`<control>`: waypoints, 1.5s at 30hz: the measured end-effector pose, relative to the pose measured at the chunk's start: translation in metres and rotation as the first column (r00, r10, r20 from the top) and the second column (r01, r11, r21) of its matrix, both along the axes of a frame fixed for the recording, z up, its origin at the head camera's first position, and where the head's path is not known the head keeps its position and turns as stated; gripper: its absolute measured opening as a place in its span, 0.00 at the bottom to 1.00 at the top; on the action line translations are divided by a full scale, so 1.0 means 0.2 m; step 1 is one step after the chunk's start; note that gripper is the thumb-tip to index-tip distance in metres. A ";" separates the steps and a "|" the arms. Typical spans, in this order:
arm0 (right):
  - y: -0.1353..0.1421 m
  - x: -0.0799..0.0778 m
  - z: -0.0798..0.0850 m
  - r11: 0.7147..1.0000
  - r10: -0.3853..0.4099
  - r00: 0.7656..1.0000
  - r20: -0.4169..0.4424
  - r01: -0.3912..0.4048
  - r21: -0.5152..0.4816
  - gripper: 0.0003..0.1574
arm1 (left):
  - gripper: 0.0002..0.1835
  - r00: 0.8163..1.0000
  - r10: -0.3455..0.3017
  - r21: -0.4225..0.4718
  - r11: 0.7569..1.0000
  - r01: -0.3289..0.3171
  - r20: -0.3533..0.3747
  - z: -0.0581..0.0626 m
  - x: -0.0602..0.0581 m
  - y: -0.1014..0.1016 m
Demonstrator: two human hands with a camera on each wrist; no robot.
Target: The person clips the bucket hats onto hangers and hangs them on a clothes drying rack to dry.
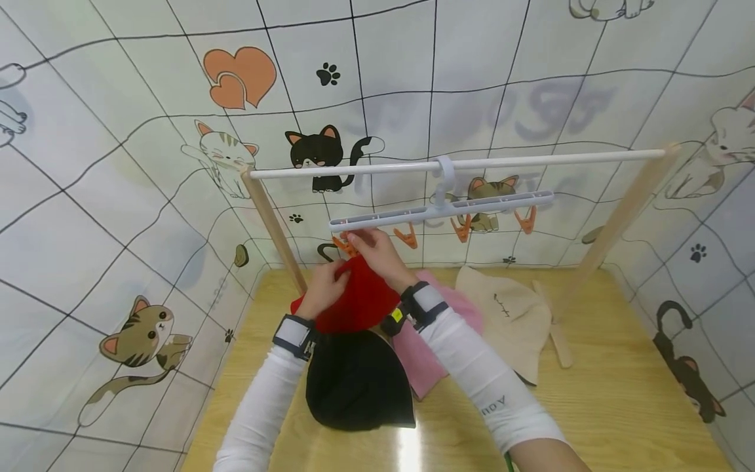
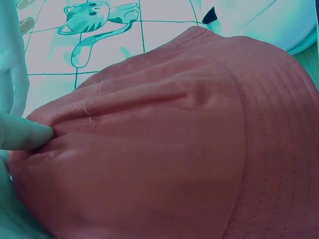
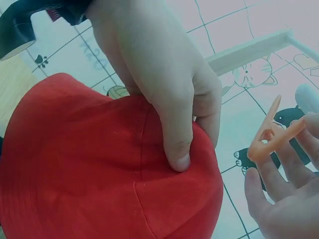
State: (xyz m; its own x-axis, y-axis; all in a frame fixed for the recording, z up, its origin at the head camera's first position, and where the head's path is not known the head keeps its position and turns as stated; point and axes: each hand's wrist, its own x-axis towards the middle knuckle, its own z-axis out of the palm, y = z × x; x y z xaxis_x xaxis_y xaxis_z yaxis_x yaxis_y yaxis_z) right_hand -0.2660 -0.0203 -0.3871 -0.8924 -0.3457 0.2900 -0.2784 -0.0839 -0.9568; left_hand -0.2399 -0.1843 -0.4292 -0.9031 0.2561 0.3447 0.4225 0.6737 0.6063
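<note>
My left hand (image 1: pixel 323 287) pinches the crown of a red bucket hat (image 1: pixel 360 305) between thumb and fingers. Rows of stitching run round its brim (image 2: pixel 279 129) in the left wrist view. Just above the hat, my right hand (image 1: pixel 385 257) pinches an orange clothes clip (image 1: pixel 344 247) at the left end of a pale clip hanger (image 1: pixel 389 218). In the right wrist view the clip (image 3: pixel 271 139) sits between the right fingers, apart from the hat's crown, while the left thumb (image 3: pixel 177 144) presses on the red cloth.
The hanger hooks over a white rod (image 1: pixel 531 159) between wooden posts (image 1: pixel 272 226). Further orange clips (image 1: pixel 406 236) hang along it. On the wooden table (image 1: pixel 637 393) lie a black hat (image 1: pixel 356 383), a pink hat (image 1: pixel 419 357) and a beige hat (image 1: pixel 501 311). Cat-print sheeting surrounds the table.
</note>
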 end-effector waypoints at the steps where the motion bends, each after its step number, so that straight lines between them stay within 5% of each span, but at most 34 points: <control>1: 0.00 0.00 0.00 1.000 -0.002 1.000 0.007 0.002 -0.017 0.19 | 0.06 1.000 -0.001 0.008 1.000 0.001 0.001 0.00 0.00 0.00; 14: 0.00 -0.02 -0.02 0.987 0.117 0.986 0.120 -0.101 -0.128 0.21 | 0.05 0.996 -0.009 0.028 1.000 0.012 -0.087 -0.03 0.00 0.03; 20: 0.00 -0.02 -0.04 0.975 0.157 0.980 0.126 -0.133 -0.180 0.21 | 0.06 0.998 0.005 0.042 0.999 -0.002 -0.066 -0.03 0.01 0.03; 28: -0.03 -0.02 -0.05 0.891 0.318 0.934 0.162 -0.236 -0.388 0.23 | 0.04 0.999 -0.004 0.055 0.998 0.006 -0.040 -0.02 0.01 -0.01; 45: -0.01 -0.04 -0.06 0.880 0.333 0.918 0.215 -0.221 -0.421 0.19 | 0.05 0.999 0.000 0.047 0.999 0.001 -0.034 -0.03 0.02 -0.01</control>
